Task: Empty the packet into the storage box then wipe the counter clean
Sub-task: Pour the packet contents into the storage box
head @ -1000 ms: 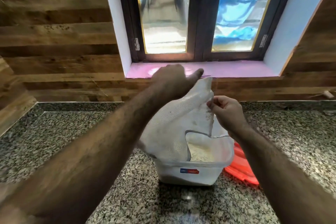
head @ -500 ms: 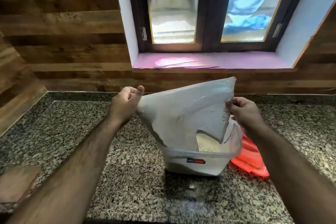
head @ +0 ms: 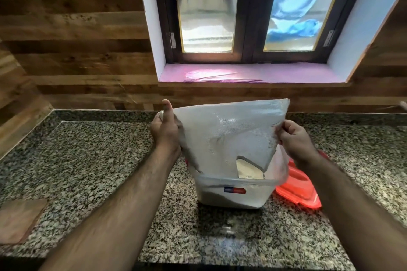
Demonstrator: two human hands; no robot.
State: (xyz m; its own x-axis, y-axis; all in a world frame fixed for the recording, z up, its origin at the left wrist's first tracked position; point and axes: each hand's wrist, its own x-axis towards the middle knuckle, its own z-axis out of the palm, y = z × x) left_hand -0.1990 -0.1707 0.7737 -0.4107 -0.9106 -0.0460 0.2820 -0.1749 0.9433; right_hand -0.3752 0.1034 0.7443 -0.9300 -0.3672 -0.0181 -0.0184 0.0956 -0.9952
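A translucent white plastic packet (head: 226,134) hangs upside down over the clear storage box (head: 233,193), its lower end inside the box. My left hand (head: 164,130) grips the packet's left upper corner, thumb up. My right hand (head: 295,141) pinches its right edge. Pale powder (head: 246,170) shows inside the box through a gap below the packet. The box stands on the speckled granite counter (head: 99,160) and carries a small red and blue label.
A red lid (head: 299,189) lies on the counter just right of the box. A brown square cloth or pad (head: 19,220) lies at the near left. A wood-panelled wall and a window with a pink sill (head: 242,72) rise behind the counter.
My left hand has slid from on top of the packet out to its left corner, spreading the packet wide and flat. My right hand keeps hold of the right edge.
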